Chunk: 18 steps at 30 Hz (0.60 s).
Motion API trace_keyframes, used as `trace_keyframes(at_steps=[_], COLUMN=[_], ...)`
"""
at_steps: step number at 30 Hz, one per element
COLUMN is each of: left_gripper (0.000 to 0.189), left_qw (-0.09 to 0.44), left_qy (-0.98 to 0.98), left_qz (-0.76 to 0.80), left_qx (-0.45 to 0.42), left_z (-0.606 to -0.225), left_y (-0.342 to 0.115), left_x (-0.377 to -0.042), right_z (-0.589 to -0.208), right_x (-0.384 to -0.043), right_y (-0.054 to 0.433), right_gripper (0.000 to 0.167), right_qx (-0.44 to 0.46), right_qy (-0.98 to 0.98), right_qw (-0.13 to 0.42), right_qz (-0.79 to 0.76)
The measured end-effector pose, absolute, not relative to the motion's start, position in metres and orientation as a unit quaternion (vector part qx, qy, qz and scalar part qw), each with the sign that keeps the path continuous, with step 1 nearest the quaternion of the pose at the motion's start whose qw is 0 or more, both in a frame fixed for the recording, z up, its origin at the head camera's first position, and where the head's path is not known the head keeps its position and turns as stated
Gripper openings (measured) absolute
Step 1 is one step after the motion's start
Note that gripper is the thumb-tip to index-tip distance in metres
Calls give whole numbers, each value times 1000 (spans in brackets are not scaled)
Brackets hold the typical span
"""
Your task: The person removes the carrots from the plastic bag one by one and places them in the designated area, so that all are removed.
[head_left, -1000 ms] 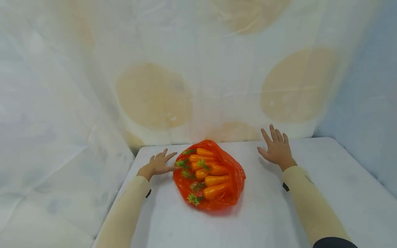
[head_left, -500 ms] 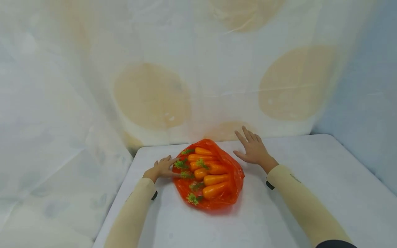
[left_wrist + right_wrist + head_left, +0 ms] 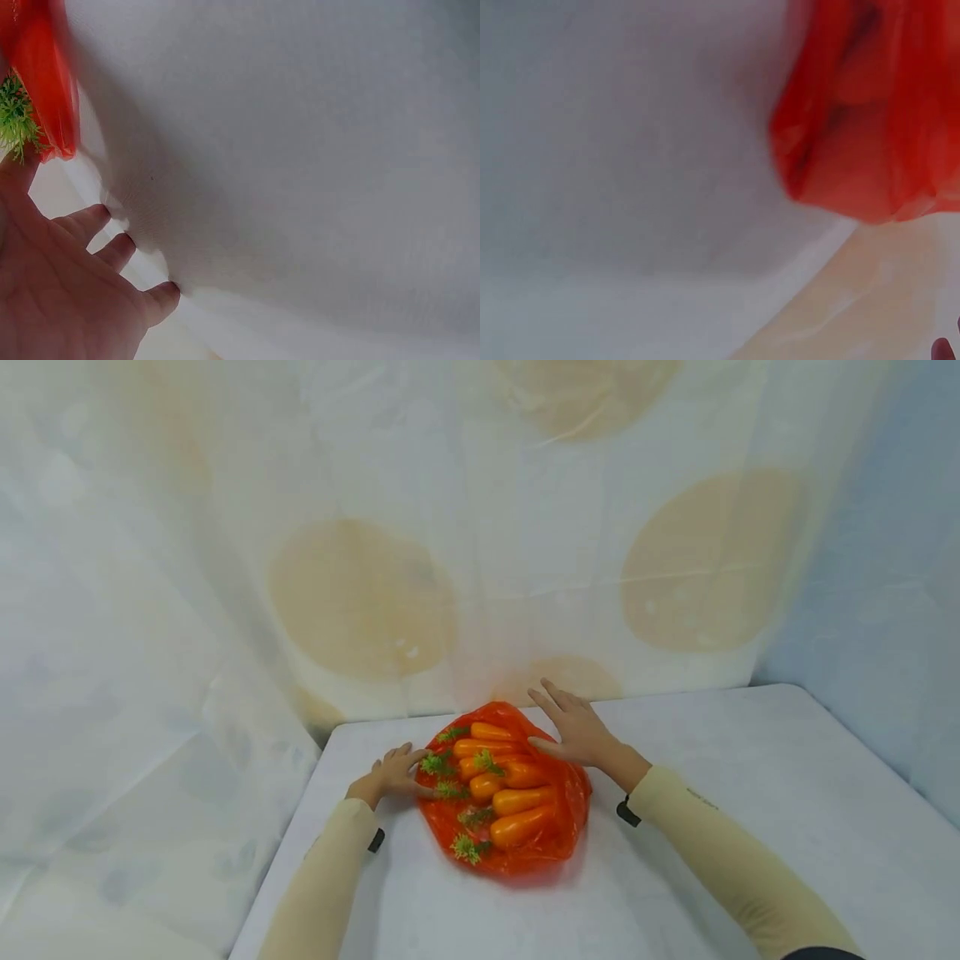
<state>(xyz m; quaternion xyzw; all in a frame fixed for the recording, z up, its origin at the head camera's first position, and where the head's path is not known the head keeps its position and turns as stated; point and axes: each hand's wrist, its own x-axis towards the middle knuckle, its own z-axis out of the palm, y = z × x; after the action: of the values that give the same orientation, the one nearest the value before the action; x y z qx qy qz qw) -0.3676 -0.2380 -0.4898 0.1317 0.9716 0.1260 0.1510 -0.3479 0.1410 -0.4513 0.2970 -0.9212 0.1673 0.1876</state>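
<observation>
A red plastic bag [image 3: 573, 822] lies spread on the white table, holding several orange carrots [image 3: 521, 825] with green leafy tops [image 3: 467, 847] turned to the left. At the bag's left edge is my left hand [image 3: 393, 774], its thumb and index finger overlapping the rim. In the left wrist view that hand [image 3: 71, 289] has spread fingers, one of them beside a leafy top [image 3: 16, 116]. Over the bag's upper right edge reaches my right hand [image 3: 577, 733], fingers extended and apart. The right wrist view has the bag [image 3: 862, 150] large and blurred, with only fingertips [image 3: 943, 349] at the corner.
The white table [image 3: 720, 827] extends to the right and towards me. Behind it hangs a pale curtain [image 3: 510, 527] with tan circles, and similar sheeting [image 3: 135, 693] closes off the left side. A bluish sheet [image 3: 870, 610] hangs at the right.
My right hand has moved left, from the bare table to over the bag's right edge. My left hand has shifted slightly right and down against the bag's left rim. The bag stays in place.
</observation>
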Motion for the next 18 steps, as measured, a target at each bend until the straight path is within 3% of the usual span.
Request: trace_keyframes(at_steps=[6,18], left_gripper=[93,94], left_qw=[144,149], left_qy=[973,973], left_qz=[127,124], left_qx=[129,128], left_z=[-487,-490], left_y=[-238,-236], left_x=[-367,-367], right_z=[-448,-449], right_x=[-339,-312], right_y=[121,99], right_gripper=[79,75], right_qx=[350,346], right_qy=[-896,-903], right_qw=[197,32], right_qz=[188,254])
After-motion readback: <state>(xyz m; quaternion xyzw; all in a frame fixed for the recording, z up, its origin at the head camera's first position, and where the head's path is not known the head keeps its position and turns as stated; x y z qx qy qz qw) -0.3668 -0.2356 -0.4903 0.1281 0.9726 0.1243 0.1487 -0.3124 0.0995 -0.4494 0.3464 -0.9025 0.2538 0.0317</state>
